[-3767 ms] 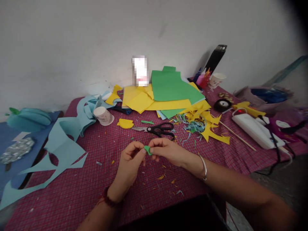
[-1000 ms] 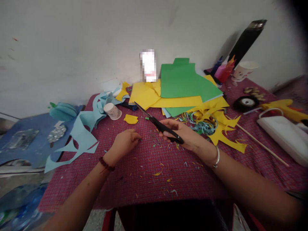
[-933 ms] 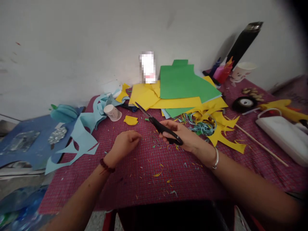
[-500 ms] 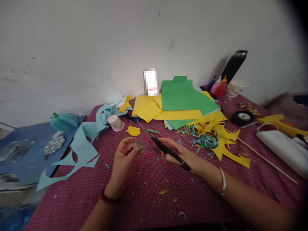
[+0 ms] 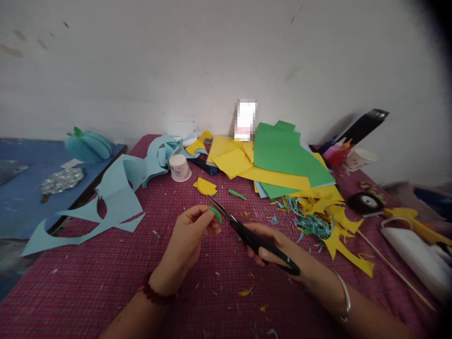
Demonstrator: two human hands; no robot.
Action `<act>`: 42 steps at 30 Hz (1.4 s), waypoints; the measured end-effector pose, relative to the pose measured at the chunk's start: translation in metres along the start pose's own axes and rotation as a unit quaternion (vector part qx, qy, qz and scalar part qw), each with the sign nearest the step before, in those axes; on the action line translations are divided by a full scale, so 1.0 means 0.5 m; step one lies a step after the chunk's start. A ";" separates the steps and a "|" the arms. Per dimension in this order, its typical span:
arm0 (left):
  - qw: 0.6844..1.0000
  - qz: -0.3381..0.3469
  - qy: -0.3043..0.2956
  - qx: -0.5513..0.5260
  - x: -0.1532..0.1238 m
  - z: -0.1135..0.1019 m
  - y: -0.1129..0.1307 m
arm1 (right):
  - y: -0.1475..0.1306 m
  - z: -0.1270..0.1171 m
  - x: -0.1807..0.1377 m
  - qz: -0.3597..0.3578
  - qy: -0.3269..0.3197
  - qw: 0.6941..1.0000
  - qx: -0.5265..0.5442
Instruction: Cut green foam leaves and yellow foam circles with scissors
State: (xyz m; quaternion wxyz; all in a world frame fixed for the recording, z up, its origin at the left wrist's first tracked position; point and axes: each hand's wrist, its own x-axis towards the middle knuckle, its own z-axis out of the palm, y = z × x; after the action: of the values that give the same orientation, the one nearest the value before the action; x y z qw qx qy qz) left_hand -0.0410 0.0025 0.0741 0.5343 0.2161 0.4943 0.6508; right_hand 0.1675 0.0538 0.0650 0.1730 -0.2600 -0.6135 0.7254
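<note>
One small green piece [image 5: 216, 215] is pinched in the grip of the left hand [image 5: 187, 235], above the checked surface [image 5: 116, 268]. The right hand [image 5: 282, 247] grips black-handled scissors [image 5: 244, 232], blades just beside the piece; contact is unclear. A yellow cutout [image 5: 205, 186] lies near their tips.

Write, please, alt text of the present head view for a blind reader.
The left hand pinches a small green piece beside scissors in the right hand, above a red checked tablecloth. Yellow sheets and green sheets lie behind.
</note>
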 end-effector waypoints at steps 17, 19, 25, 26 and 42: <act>1.000 -0.018 -0.012 0.022 0.006 -0.004 -0.008 | 0.022 -0.006 -0.002 0.016 -0.003 1.000 -0.001; 0.999 -0.019 -0.021 0.034 0.006 -0.005 -0.008 | 0.028 -0.009 -0.005 0.013 -0.009 1.000 0.009; 0.996 -0.008 -0.008 0.086 0.009 -0.010 -0.011 | 0.030 -0.007 -0.005 0.010 -0.003 1.000 0.008; 0.996 -0.007 -0.004 0.093 0.010 -0.011 -0.011 | 0.029 -0.005 -0.004 0.011 -0.001 1.000 0.004; 0.994 -0.014 0.001 0.106 0.010 -0.013 -0.011 | 0.022 0.008 0.000 0.009 0.011 0.998 -0.054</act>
State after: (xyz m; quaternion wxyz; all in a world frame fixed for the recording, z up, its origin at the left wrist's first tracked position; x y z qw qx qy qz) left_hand -0.0454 0.0042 0.0654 0.5169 0.2635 0.5641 0.5875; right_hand 0.1660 0.0486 0.0544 0.1585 -0.2822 -0.6476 0.6899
